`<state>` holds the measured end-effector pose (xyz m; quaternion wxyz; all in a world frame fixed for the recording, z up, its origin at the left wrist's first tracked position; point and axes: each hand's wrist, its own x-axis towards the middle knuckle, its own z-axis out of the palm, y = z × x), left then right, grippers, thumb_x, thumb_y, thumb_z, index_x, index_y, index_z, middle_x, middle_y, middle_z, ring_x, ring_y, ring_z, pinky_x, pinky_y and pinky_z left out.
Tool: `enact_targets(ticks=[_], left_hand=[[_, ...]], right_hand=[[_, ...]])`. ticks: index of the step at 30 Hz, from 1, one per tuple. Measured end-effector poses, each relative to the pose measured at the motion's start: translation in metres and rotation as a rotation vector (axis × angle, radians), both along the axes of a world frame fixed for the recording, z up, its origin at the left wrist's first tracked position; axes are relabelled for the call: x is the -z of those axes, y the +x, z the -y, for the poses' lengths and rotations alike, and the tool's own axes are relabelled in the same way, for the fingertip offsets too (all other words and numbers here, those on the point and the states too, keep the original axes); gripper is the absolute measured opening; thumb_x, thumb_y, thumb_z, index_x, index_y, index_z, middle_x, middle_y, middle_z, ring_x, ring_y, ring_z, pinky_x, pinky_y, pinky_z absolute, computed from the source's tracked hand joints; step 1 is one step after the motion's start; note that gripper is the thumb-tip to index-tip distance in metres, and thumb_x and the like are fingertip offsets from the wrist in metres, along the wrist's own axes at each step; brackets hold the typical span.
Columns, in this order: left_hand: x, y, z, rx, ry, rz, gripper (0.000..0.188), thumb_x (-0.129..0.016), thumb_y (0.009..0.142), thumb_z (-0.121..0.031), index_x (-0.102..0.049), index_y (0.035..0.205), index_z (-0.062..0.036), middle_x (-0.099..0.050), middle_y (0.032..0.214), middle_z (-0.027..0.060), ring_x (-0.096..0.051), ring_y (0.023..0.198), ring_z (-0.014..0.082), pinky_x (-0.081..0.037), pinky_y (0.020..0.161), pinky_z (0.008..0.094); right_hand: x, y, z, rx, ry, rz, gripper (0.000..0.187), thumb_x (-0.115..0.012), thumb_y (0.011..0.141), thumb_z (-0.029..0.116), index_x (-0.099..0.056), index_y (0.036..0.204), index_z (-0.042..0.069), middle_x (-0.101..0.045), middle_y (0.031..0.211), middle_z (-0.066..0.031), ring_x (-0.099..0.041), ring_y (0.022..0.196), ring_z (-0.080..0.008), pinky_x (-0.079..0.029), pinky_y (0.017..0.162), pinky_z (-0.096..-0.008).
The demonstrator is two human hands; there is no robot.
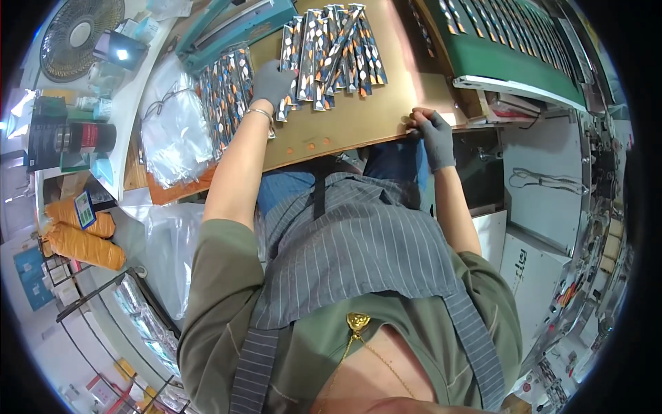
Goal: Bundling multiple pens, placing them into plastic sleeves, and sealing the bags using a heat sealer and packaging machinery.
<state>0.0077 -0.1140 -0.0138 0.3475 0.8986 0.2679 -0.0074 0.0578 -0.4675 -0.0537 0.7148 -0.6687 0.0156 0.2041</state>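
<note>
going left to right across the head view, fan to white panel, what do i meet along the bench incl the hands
Fan → tied clear plastic bags → packed row of patterned strips → left hand → loose pile of patterned strips → right hand → white panel

L arm (238, 172) extended fwd, L grip (274, 84) palm-down; R arm (456, 207) fwd, R grip (434, 136) w/ fingers (420, 117) curled.

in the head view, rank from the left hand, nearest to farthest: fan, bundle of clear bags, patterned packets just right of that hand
1. Patterned packets: immediately right of the left hand
2. Bundle of clear bags: to its left
3. Fan: far upper left
</note>
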Motion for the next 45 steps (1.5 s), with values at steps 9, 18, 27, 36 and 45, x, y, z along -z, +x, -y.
enact_targets(ticks=[9,18,27,36,45], left_hand=[[-0.038,0.046,0.088,0.181,0.248,0.137,0.048,-0.064,0.074,-0.051,-0.068,0.088,-0.0049,-0.064,0.095,0.0194,-0.063,0.083,0.0345,-0.049,0.074,0.0388],[-0.008,0.080,0.085,0.306,0.176,-0.177,0.032,-0.056,0.069,-0.029,-0.066,0.057,-0.0007,-0.063,0.055,0.0125,-0.064,0.055,0.0231,-0.052,0.060,0.0327],[0.001,0.080,0.091,0.170,0.180,-0.119,0.032,-0.056,0.072,-0.029,-0.065,0.061,0.0001,-0.062,0.053,0.0113,-0.064,0.053,0.0206,-0.051,0.060,0.0301],[-0.054,-0.072,0.118,0.390,-0.752,0.201,0.021,-0.045,0.090,-0.019,-0.057,0.097,-0.0026,-0.054,0.079,0.0017,-0.054,0.070,0.0107,-0.045,0.061,0.0242],[-0.038,-0.106,0.143,0.001,-0.878,0.171,0.023,-0.050,0.093,-0.025,-0.053,0.088,-0.0035,-0.050,0.071,-0.0012,-0.048,0.061,0.0067,-0.041,0.056,0.0221]], right_hand=[[0.010,0.009,0.008,-0.029,-0.047,0.006,0.018,-0.059,0.089,0.020,-0.062,0.097,0.004,-0.063,0.081,-0.0024,-0.058,0.069,-0.0075,-0.045,0.058,-0.0190],[-0.001,0.011,0.006,-0.010,0.001,-0.066,0.019,-0.059,0.089,0.024,-0.061,0.094,0.006,-0.065,0.080,-0.0031,-0.062,0.069,-0.0090,-0.045,0.054,-0.0199],[0.004,0.021,0.006,-0.070,0.025,-0.098,0.023,-0.058,0.090,0.026,-0.060,0.097,0.004,-0.063,0.081,-0.0027,-0.061,0.065,-0.0095,-0.045,0.053,-0.0202],[-0.073,0.033,-0.038,-0.208,0.136,-0.077,0.028,-0.053,0.092,0.031,-0.055,0.101,0.005,-0.056,0.076,-0.0011,-0.049,0.052,-0.0067,-0.038,0.045,-0.0195],[-0.073,0.020,-0.105,-0.340,0.065,0.088,0.026,-0.059,0.088,0.029,-0.055,0.076,0.006,-0.051,0.062,0.0018,-0.046,0.048,-0.0052,-0.035,0.044,-0.0196]])
